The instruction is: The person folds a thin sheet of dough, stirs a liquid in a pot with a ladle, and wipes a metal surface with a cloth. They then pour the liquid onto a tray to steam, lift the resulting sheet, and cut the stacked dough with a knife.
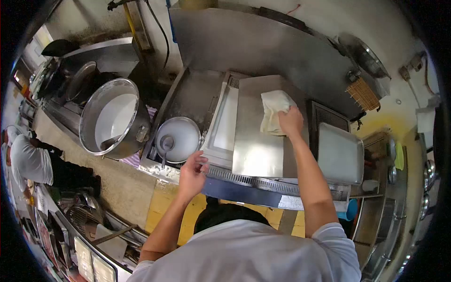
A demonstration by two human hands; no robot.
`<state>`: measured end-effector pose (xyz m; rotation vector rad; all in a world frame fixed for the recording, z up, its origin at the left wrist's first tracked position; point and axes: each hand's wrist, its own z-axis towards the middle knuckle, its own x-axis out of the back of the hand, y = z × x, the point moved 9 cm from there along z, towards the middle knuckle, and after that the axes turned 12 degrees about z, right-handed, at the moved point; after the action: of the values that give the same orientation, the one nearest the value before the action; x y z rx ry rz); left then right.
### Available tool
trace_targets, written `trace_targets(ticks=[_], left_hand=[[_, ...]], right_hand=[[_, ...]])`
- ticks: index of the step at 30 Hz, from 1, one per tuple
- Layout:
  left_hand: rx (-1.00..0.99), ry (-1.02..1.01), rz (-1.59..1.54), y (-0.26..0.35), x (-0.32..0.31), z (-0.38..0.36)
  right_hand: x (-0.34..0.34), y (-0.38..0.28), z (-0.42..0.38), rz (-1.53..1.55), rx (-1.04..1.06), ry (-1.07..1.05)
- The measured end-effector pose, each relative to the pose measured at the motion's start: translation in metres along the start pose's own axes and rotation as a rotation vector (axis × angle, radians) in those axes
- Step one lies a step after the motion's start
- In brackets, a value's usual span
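Observation:
My right hand [290, 121] grips a cream-coloured cloth [275, 110] and presses it on a flat stainless steel cover [256, 136]. Light glares off the cover's near part. My left hand [192, 176] is by the near left corner of a shallow tray [224, 124] with white contents, partly under the cover. Its fingers are loosely bent and apart, with nothing seen in them. Just left of that hand, a round pan [190, 136] of white liquid has a ladle [166, 142] resting in it.
A large metal pot [84, 131] with white liquid stands on the left. To the right of the cover sits another white-filled tray [340, 155]. A wicker basket [362, 96] hangs on the right wall. Another person [30, 160] is at far left.

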<state>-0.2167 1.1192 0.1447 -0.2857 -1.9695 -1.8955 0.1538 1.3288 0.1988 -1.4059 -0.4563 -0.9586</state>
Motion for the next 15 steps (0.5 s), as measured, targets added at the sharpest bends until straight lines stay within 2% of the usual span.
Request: trace_targets(ticks=[4, 8, 11, 15], left_hand=[[0.036, 0.051, -0.091, -0.035, 0.017, 0.023], [0.060, 0.069, -0.166, -0.057, 0.023, 0.037], [0.147, -0.002, -0.151, -0.065, 0.025, 0.044], [0.087, 0.059, -0.120, -0.070, 0.035, 0.056]], right_hand=[[-0.039, -0.014, 0.020, -0.033, -0.104, -0.040], [-0.073, -0.012, 0.045, -0.001, -0.176, 0.020], [-0.094, -0.013, 0.059, -0.016, -0.203, 0.000], [-0.104, -0.023, 0.060, -0.015, -0.204, 0.024]])
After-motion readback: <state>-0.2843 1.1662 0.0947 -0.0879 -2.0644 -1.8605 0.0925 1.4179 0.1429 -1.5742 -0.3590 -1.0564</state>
